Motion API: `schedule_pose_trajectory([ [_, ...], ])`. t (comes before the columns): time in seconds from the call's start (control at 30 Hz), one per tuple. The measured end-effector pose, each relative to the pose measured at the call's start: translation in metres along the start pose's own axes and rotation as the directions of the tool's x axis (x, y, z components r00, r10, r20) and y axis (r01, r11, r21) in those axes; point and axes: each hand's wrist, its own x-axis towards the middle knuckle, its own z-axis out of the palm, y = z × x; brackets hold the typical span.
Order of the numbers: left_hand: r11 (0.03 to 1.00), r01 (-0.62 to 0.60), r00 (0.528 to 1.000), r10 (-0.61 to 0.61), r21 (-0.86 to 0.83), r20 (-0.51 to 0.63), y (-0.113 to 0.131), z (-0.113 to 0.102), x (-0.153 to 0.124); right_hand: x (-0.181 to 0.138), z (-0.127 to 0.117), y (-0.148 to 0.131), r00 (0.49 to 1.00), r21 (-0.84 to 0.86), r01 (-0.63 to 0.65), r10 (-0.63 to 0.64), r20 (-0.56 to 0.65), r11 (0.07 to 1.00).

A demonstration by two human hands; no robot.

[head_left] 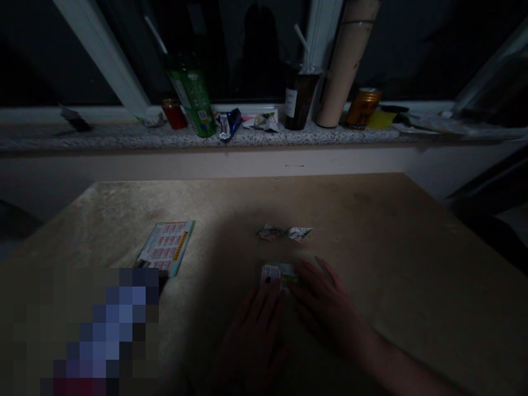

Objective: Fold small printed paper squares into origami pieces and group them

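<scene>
A small folded piece of printed paper (271, 272), white with red print and some green, lies on the table between my hands. My left hand (256, 324) rests on its near left part, fingers stretched out and lying flat. From the right, my right hand (325, 294) reaches over the paper's green side, with its fingers extended and touching it. Just beyond them lies a twisted, bow-shaped piece of folded paper (284, 233), apart from both hands. The light is dim, and the thumbs are hard to make out.
A printed calendar card (167, 245) lies on the wooden table (350, 214) at the left. A blurred-out patch covers the lower left. Along the stone windowsill stand a green bottle (196, 104), a dark drink cup (301, 102), a cardboard tube (346, 66), a gold can (363, 107) and crumpled wrappers (229, 124).
</scene>
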Motion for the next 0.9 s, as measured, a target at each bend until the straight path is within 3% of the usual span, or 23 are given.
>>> schedule_pose_trajectory([
  [0.4, 0.997, -0.032, 0.999, 0.035, 0.074, -0.036, 0.007, 0.002, -0.001, -0.007, 0.005, -0.001, 0.994, -0.109, 0.101, -0.105, -0.038, 0.989],
  [0.6, 0.997, -0.053, 0.998, 0.055, 0.063, -0.031, 0.006, 0.002, 0.0, -0.008, 0.012, -0.001, 0.994, -0.071, 0.093, -0.097, -0.051, 0.993],
  [0.9, 0.998, -0.068, 0.998, 0.068, -0.011, -0.002, 0.004, -0.002, 0.0, -0.008, 0.004, -0.002, 0.991, -0.03, 0.087, -0.09, -0.097, 0.996],
])
